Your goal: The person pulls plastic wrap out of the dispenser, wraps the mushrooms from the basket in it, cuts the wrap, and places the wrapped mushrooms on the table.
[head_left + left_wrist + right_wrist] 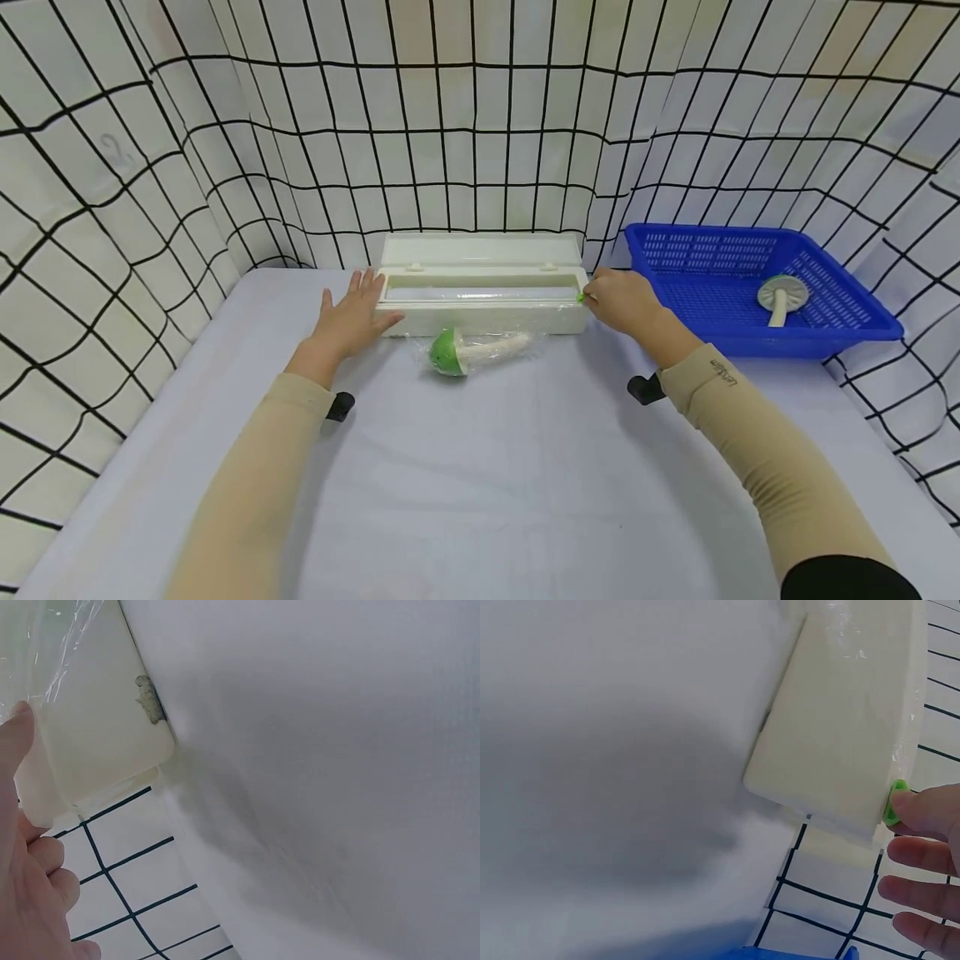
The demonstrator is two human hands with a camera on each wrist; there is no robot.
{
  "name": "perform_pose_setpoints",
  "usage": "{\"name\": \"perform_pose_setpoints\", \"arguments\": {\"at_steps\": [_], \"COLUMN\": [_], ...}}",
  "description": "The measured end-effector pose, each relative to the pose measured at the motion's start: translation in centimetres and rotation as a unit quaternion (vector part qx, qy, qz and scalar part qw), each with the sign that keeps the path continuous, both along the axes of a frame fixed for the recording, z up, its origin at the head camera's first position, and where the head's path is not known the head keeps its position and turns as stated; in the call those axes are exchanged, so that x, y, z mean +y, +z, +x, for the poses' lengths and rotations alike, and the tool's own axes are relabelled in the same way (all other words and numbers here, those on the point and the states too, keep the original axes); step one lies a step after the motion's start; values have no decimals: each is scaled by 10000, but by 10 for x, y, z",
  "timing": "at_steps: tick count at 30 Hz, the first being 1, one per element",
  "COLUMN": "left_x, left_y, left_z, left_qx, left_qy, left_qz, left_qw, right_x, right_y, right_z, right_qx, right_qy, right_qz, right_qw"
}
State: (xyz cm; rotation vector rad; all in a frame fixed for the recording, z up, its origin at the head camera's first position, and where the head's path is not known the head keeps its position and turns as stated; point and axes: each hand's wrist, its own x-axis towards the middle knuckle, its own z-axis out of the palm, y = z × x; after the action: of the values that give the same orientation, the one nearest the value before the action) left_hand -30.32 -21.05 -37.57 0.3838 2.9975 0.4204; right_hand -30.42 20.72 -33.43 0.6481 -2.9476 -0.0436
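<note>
Two sleeves lead two hands to one box.

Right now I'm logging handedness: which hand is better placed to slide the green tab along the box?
Probably the right hand: its fingers pinch the tab at one end of the box; the left hand touches the other.

Blue basket sits right of the grip, pale mushroom rests inside, black wire grid rises beyond, white cloth spreads below.
</note>
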Motion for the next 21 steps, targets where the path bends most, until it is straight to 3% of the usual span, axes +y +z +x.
{"name": "perform_pose_setpoints", "arguments": {"at_steps": [9,16,21], "left_x": [5,7,9], "left_y": [6,8,9], "left_z": [5,5,7], "left_qx": [152,382,488], "left_qy": [-3,-69,-156], "left_qz": [60,272,428], "left_qw": [9999,9989,9978], "right_x": [-1,0,-7], "right_y": [3,5,1], "right_z": [-1,1,6], "right_qx": [-379,-40,232], "right_qy": [-214,12,466], "right_qz": [-87,-332,-735], "right_qw": [9990,9994,9959]}}
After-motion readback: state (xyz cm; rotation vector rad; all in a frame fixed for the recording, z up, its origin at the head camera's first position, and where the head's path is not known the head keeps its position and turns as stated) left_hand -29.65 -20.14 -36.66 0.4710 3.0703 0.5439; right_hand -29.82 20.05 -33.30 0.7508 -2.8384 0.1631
